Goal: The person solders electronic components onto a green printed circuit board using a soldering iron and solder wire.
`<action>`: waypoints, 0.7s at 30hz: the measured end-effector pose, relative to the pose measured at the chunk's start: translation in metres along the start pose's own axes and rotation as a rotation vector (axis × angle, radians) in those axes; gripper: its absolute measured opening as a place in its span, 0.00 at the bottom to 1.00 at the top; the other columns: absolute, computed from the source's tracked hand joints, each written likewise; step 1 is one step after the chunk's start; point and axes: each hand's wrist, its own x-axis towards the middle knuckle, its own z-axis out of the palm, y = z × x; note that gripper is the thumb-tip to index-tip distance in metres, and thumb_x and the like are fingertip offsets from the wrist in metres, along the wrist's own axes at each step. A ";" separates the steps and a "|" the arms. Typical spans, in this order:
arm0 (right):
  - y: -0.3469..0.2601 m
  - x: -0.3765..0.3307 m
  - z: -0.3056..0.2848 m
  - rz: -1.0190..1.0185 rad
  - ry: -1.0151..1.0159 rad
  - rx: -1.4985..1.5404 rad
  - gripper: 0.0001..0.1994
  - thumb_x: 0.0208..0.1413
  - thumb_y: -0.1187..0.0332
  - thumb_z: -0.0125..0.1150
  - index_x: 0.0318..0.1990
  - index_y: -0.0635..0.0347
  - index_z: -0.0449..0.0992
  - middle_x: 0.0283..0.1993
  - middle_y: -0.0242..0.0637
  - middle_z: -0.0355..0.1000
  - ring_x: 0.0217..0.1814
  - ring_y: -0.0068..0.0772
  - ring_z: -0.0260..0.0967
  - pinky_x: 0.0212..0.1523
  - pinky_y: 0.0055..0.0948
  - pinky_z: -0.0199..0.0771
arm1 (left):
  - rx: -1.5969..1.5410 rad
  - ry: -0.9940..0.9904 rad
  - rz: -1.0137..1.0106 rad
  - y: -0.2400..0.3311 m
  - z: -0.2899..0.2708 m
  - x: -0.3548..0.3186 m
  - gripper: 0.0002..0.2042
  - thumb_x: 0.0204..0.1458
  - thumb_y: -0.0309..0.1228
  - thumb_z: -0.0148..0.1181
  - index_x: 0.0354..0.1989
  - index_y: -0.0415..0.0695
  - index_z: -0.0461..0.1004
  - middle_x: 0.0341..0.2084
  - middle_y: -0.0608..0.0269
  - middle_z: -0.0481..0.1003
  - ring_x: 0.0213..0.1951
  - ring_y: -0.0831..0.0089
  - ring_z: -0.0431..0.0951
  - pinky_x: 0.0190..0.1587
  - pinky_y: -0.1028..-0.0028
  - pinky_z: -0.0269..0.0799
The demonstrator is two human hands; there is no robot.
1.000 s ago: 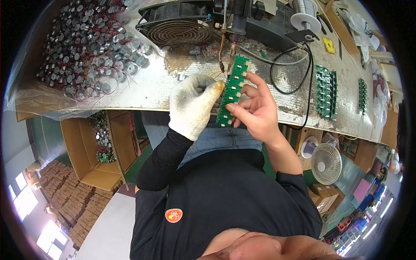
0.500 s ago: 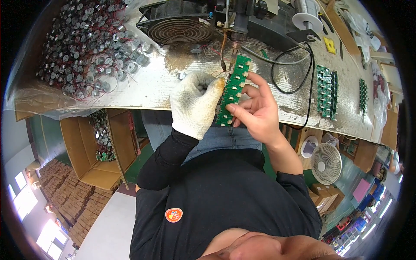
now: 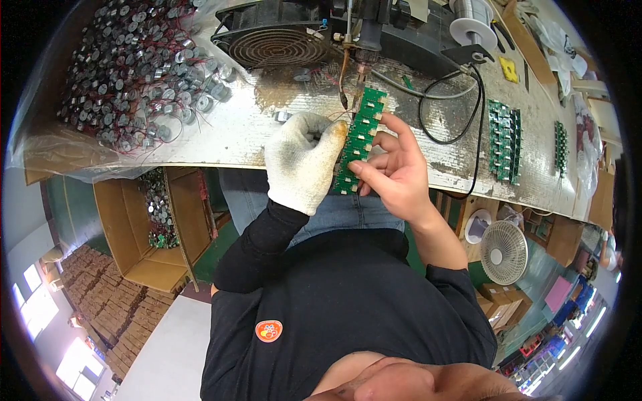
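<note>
My right hand (image 3: 399, 170) is bare and holds a long green circuit board strip (image 3: 363, 137), thumb on its face and fingers behind. The strip is tilted, its top end just below the soldering iron (image 3: 364, 60). My left hand (image 3: 302, 160), in a white knitted glove with a stained thumb, is closed beside the strip's left edge. Thin wires (image 3: 340, 113) show at its thumb and fingertips; what else it holds is hidden. Just beyond the glove is a small round metal motor (image 3: 283, 116). A thin solder feed tube (image 3: 345, 80) points down near the fingertips.
Many small motors with red wires (image 3: 147, 80) are heaped at the left on plastic. Behind stands a fan with a round grille (image 3: 277, 48). A solder spool (image 3: 475, 30), a black cable (image 3: 483, 113) and stacked green boards (image 3: 505, 142) lie right. A cardboard box (image 3: 137, 227) stands below the table.
My left hand has shifted very slightly right. The board strip and my right hand stay nearly where they were; the feed tube's tip has moved a little.
</note>
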 end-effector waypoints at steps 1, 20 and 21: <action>0.000 0.000 0.000 0.002 0.004 -0.006 0.34 0.49 0.86 0.57 0.63 0.62 0.49 0.46 0.45 0.68 0.26 0.24 0.73 0.21 0.17 0.72 | 0.027 -0.010 -0.006 0.002 0.000 0.001 0.10 0.50 0.30 0.63 0.28 0.34 0.74 0.17 0.63 0.74 0.20 0.82 0.71 0.22 0.78 0.66; 0.001 0.007 -0.005 -0.078 0.088 -0.056 0.31 0.50 0.83 0.59 0.61 0.68 0.52 0.42 0.40 0.65 0.24 0.21 0.69 0.17 0.17 0.70 | 0.241 0.413 0.377 -0.011 -0.109 0.020 0.13 0.47 0.21 0.63 0.42 0.35 0.72 0.35 0.60 0.77 0.30 0.79 0.74 0.34 0.81 0.71; 0.002 0.007 -0.006 -0.078 0.085 -0.047 0.31 0.50 0.83 0.58 0.61 0.69 0.52 0.43 0.39 0.65 0.24 0.21 0.69 0.17 0.18 0.70 | 0.280 0.572 0.397 -0.011 -0.120 0.025 0.11 0.43 0.23 0.65 0.37 0.38 0.75 0.30 0.61 0.77 0.26 0.76 0.76 0.30 0.78 0.71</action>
